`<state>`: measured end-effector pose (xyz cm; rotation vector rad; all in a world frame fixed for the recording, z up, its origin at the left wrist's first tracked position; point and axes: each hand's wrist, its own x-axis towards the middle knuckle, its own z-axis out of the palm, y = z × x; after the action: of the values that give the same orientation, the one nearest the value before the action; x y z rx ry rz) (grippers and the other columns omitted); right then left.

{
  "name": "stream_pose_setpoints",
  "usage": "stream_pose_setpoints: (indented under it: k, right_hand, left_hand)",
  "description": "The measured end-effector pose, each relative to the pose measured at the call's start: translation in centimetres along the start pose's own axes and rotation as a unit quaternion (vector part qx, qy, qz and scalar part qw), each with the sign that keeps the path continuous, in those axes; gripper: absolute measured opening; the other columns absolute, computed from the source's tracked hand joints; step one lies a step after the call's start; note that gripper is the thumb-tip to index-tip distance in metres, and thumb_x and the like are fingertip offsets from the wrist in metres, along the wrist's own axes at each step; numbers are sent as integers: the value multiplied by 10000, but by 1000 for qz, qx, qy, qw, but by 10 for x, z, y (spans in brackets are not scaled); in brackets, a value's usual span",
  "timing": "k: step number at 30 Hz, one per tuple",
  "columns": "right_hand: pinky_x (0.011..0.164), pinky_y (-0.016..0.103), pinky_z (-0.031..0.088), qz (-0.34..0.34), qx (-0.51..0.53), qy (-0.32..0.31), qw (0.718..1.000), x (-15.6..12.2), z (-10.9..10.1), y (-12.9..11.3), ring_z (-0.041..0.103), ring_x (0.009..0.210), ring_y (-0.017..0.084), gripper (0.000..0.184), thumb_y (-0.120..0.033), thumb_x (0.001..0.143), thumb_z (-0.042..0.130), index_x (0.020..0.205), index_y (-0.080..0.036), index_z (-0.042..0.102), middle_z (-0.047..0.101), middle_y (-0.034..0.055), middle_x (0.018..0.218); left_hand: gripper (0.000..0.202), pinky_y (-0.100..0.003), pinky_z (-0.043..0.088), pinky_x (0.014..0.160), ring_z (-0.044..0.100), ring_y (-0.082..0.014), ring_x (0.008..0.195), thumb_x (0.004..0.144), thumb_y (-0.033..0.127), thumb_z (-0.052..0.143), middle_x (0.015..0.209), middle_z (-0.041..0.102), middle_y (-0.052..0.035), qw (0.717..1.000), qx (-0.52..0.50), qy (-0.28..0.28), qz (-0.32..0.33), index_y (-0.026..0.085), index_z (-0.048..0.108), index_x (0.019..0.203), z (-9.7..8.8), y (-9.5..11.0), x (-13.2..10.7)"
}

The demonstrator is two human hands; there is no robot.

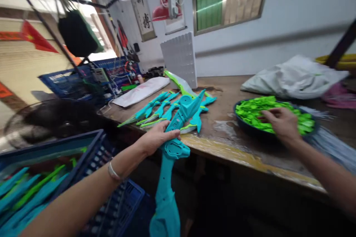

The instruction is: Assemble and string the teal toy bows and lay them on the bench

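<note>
Left hand (155,139) grips teal sword (184,110) beside other swords (151,110); right hand (280,123) lies open on green pieces (249,111).

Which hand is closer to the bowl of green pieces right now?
Right. The right hand is over the dark bowl, fingers on its green pieces. The left hand grips the teal toy sword at the table edge, well left of the bowl.
</note>
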<state>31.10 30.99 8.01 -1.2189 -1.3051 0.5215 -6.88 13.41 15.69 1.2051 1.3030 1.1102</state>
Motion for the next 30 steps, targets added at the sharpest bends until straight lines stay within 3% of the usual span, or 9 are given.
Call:
stream_pose_setpoints:
  k: [4, 7, 10, 15, 21, 25, 30]
  right_hand:
    - [590, 335, 534, -7, 32, -136, 990, -93, 24, -32, 624, 581, 174, 521, -701, 702, 762, 795, -205, 629, 660, 30, 678]
    - [642, 270, 513, -113, 55, -252, 959, -166, 35, -64, 624, 716, 151, 263, -432, 858, 756, 862, -197, 638, 654, 17, 809]
    - [748, 262, 519, -230, -9, -296, 927, -213, 40, -82, 638, 850, 153, 60, -183, 942, 652, 890, -195, 625, 645, 36, 933]
    - [794, 288, 547, -294, -92, -244, 920, -234, 39, -83, 651, 917, 186, 104, -77, 941, 593, 937, -180, 584, 640, 77, 1017]
    - [794, 322, 575, -350, -154, -233, 894, -251, 45, -91, 660, 922, 215, 78, -97, 962, 564, 961, -174, 583, 657, 105, 1047]
    - [832, 327, 584, -352, -149, -231, 895, -263, 50, -95, 662, 967, 215, 90, -107, 985, 539, 1008, -165, 604, 662, 113, 1083]
    - [766, 293, 570, -334, -135, -215, 908, -262, 54, -93, 651, 900, 190, 115, -126, 995, 541, 931, -185, 617, 666, 88, 997]
  left_hand:
    - [599, -234, 499, 566, 595, -126, 595, 525, 542, 931, 701, 664, -11, 998, -58, 14, -28, 129, 621, 829, 41, -50, 9]
    - [620, -237, 487, 586, 576, -119, 607, 514, 579, 911, 705, 655, -14, 996, -69, -5, -47, 119, 621, 813, 64, -74, 10]
    - [614, -256, 500, 638, 607, -143, 672, 517, 543, 910, 774, 694, -41, 996, -73, -23, -51, 112, 638, 860, 74, -83, 7]
    - [559, -258, 478, 635, 600, -154, 688, 554, 476, 893, 792, 706, -52, 996, -70, -46, -41, 104, 654, 896, 78, -84, -5]
    - [468, -265, 468, 639, 597, -156, 677, 571, 428, 863, 768, 701, -46, 996, -84, -15, -27, 115, 664, 856, 74, -90, -13]
    - [459, -280, 478, 659, 619, -173, 694, 570, 426, 866, 784, 714, -63, 996, -87, 3, -29, 114, 672, 845, 67, -92, -16]
    - [466, -283, 478, 660, 626, -178, 705, 590, 435, 869, 812, 722, -74, 995, -93, 5, -24, 110, 677, 863, 63, -93, -21]
